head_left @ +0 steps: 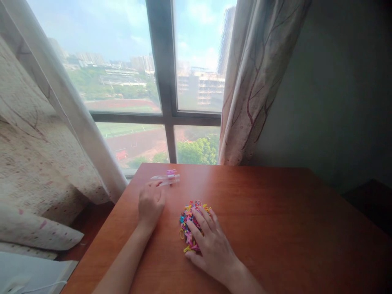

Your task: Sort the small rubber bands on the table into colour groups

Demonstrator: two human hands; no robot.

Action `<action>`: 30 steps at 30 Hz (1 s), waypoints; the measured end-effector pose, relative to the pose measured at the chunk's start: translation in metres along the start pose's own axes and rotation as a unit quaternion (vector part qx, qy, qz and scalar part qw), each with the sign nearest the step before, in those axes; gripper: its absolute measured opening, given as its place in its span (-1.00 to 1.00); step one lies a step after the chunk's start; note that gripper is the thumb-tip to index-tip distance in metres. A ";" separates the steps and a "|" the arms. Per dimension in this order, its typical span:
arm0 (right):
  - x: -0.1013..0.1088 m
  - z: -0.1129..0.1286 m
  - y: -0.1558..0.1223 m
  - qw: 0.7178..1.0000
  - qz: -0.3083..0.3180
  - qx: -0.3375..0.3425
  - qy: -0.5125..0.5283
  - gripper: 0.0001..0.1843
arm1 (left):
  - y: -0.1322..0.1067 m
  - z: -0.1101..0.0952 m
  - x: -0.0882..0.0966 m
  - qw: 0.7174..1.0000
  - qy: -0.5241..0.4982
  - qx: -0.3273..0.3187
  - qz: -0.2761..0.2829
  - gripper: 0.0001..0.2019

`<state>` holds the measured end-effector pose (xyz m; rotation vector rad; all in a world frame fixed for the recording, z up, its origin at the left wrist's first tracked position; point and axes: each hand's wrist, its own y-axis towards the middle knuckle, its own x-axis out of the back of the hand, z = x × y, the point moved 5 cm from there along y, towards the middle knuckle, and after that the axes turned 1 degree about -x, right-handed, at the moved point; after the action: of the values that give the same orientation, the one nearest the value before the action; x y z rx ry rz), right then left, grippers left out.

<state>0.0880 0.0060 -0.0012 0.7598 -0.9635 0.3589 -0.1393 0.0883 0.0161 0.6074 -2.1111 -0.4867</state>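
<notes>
A small heap of colourful little clips (187,236), in pink, yellow, blue and red, lies on the brown wooden table (275,220). Over its right side rests my right hand (211,241), palm down with the fingers spread, hiding part of the heap. My left hand (151,206) is on the table farther back and to the left, its fingers curled. Just beyond those fingers is a clear plastic piece (173,179), perhaps a container or bag; whether the fingers grip it is hidden. Behind the plastic sits a small pinkish-purple item (171,172), too small to name.
Behind the table's far edge stands a window with a dark frame (168,118). Patterned curtains hang at the left (61,134) and the right (251,81). A white object (33,271) with a cable is at the lower left, beside the table's left edge.
</notes>
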 end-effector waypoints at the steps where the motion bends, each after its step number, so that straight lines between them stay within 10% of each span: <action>1: -0.001 -0.002 0.003 1.000 -0.009 0.006 -0.004 -0.18 | 0.003 0.001 0.002 1.000 0.018 0.002 -0.013 -0.66; 13: 0.018 -0.037 0.018 0.986 -0.101 -0.047 0.123 -0.49 | 0.036 0.019 -0.017 0.995 0.052 -0.067 0.052 -0.53; 24: -0.048 -0.070 0.211 0.987 0.052 -0.017 0.149 -0.58 | 0.034 0.024 -0.029 0.987 -0.029 -0.093 0.128 -0.65; 30: -0.077 -0.083 0.248 0.974 0.132 -0.019 0.182 -0.69 | 0.033 0.026 -0.029 0.985 -0.046 -0.090 0.138 -0.63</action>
<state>-0.0493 0.2418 0.0090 0.5055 -0.7207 0.6852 -0.1543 0.1346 0.0010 0.1864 -2.1652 -0.5479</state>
